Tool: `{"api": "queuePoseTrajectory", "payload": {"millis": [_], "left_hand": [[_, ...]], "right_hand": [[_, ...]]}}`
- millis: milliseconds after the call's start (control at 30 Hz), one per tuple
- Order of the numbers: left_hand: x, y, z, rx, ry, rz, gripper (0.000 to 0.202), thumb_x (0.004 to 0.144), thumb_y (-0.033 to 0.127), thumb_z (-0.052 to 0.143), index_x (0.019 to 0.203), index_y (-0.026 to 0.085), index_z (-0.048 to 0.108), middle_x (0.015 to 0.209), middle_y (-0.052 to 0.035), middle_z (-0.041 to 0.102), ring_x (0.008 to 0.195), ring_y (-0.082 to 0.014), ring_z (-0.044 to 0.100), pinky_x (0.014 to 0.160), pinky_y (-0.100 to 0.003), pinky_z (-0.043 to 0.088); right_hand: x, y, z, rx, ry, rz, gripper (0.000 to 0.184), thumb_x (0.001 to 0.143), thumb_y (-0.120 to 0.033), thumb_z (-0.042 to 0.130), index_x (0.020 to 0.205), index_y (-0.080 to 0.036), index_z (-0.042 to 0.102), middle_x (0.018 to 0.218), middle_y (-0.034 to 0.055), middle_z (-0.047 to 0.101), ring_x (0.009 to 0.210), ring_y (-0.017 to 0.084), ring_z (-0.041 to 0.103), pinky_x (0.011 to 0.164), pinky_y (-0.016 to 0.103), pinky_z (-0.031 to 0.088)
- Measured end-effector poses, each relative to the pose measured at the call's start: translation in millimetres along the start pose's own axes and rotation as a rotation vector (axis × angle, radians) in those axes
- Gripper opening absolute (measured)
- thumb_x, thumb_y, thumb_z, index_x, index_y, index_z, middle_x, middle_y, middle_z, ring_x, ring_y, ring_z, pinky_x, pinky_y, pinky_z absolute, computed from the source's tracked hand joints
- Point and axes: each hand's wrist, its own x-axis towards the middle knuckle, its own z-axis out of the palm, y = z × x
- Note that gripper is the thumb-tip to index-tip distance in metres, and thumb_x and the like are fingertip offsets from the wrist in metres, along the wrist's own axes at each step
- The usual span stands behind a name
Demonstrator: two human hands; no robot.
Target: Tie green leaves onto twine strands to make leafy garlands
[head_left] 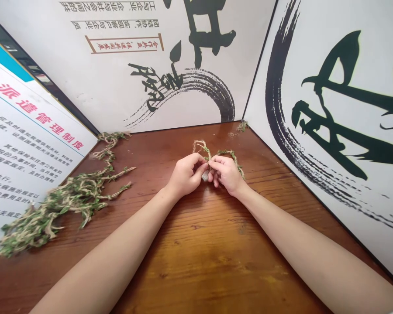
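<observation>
Holding a leafy twine strand (208,151) where both hands meet, over the far middle of the wooden table (196,261); cannot tell whether touching the wood. Looping up thinly beyond the fingertips, tan with bits of green. Pinched tight between thumb and forefinger of the left hand (185,175), and likewise at the thumb and forefinger of the right hand (228,174), fingertip to fingertip. Curving behind and beside the right hand with a second leafy length (231,153); cannot tell whether joined to the first. Well apart to the left, spread along the table in a tangled heap of similar twine (68,196), trailing back toward the far left corner. Scattered at the far right corner in a small green tuft (243,126). Enclosed behind by a white panel (101,87) with dark brushwork, to the right by another (309,174), to the left by a lettered board (36,124).
</observation>
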Motion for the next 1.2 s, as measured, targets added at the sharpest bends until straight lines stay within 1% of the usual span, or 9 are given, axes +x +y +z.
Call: {"api": "queuePoseTrajectory", "payload": {"millis": [367, 467, 567, 667, 800, 867, 967, 1100, 1200], "left_hand": [[1, 3, -7.0, 0.028, -0.163, 0.020, 0.022, 0.100, 0.029, 0.048, 0.082, 0.017, 0.047, 0.068, -0.0010, 0.059, 0.058, -0.0109, 0.049, 0.058, -0.024, 0.039], [1, 2, -5.3, -0.031, -0.175, -0.073, 0.027, 0.100, 0.035, 0.047, 0.079, 0.018, 0.046, 0.065, -0.0013, 0.058, 0.057, -0.0118, 0.049, 0.058, -0.025, 0.039], [1, -1, -1.5, -0.209, -0.170, -0.262, 0.032, 0.098, 0.043, 0.051, 0.079, 0.018, 0.048, 0.061, -0.0001, 0.055, 0.051, -0.0116, 0.048, 0.052, -0.025, 0.038], [1, -2, 1.8, -0.351, -0.157, -0.378, 0.034, 0.096, 0.048, 0.054, 0.079, 0.018, 0.050, 0.060, 0.0005, 0.055, 0.046, -0.0107, 0.047, 0.047, -0.025, 0.037], [0, 2, 4.2, -0.189, -0.022, -0.275, 0.026, 0.093, 0.039, 0.061, 0.082, 0.016, 0.056, 0.066, -0.0010, 0.059, 0.054, -0.0100, 0.050, 0.053, -0.024, 0.041], [-1, 3, 5.2, -0.156, 0.027, -0.234, 0.022, 0.091, 0.037, 0.065, 0.095, 0.015, 0.063, 0.076, -0.0034, 0.065, 0.059, -0.0105, 0.055, 0.058, -0.024, 0.045], [-1, 3, 6.8, -0.162, 0.051, -0.205, 0.034, 0.087, 0.035, 0.070, 0.114, 0.013, 0.068, 0.090, -0.0074, 0.072, 0.067, -0.0122, 0.062, 0.063, -0.025, 0.050], [0, 4, 7.3, -0.174, 0.036, -0.187, 0.018, 0.088, 0.031, 0.070, 0.093, 0.014, 0.075, 0.079, -0.0057, 0.073, 0.063, -0.0121, 0.062, 0.060, -0.024, 0.048], [1, 9, 6.2, -0.151, 0.036, -0.196, 0.021, 0.088, 0.032, 0.069, 0.077, 0.014, 0.071, 0.066, -0.0029, 0.068, 0.053, -0.0095, 0.054, 0.052, -0.022, 0.041]], "right_hand": [[-3, -3, -2, 0.009, -0.101, -0.031, 0.031, 0.081, -0.047, 0.061, 0.077, -0.018, 0.050, 0.055, 0.0008, 0.061, 0.032, 0.008, 0.043, 0.032, 0.020, 0.025], [-5, -3, 0, -0.009, -0.113, -0.088, 0.031, 0.086, -0.046, 0.059, 0.076, -0.019, 0.046, 0.052, -0.0049, 0.051, 0.034, 0.006, 0.039, 0.033, 0.019, 0.025], [-5, -3, 2, -0.027, -0.087, -0.142, 0.034, 0.089, -0.048, 0.059, 0.078, -0.020, 0.043, 0.053, -0.0087, 0.040, 0.034, 0.005, 0.035, 0.033, 0.020, 0.026], [-4, -1, 3, -0.012, -0.088, -0.120, 0.037, 0.090, -0.052, 0.060, 0.083, -0.021, 0.041, 0.055, -0.0100, 0.037, 0.035, 0.005, 0.030, 0.032, 0.020, 0.024], [0, 0, 3, 0.069, -0.069, -0.039, 0.033, 0.093, -0.048, 0.059, 0.089, -0.022, 0.038, 0.058, -0.0096, 0.034, 0.042, 0.006, 0.025, 0.036, 0.018, 0.019], [1, -1, 3, 0.108, -0.055, -0.011, 0.029, 0.093, -0.044, 0.059, 0.091, -0.022, 0.039, 0.060, -0.0091, 0.031, 0.045, 0.006, 0.024, 0.037, 0.018, 0.017], [2, -2, 1, 0.136, -0.065, 0.000, 0.028, 0.092, -0.041, 0.059, 0.089, -0.021, 0.040, 0.060, -0.0089, 0.029, 0.046, 0.006, 0.019, 0.038, 0.018, 0.014], [2, -3, -3, 0.138, -0.084, -0.026, 0.029, 0.089, -0.044, 0.059, 0.086, -0.021, 0.040, 0.054, -0.0099, 0.028, 0.045, 0.006, 0.017, 0.037, 0.019, 0.014], [3, -3, -4, 0.122, -0.081, -0.034, 0.031, 0.089, -0.045, 0.060, 0.085, -0.021, 0.041, 0.052, -0.0094, 0.033, 0.043, 0.006, 0.021, 0.037, 0.019, 0.015]]}}
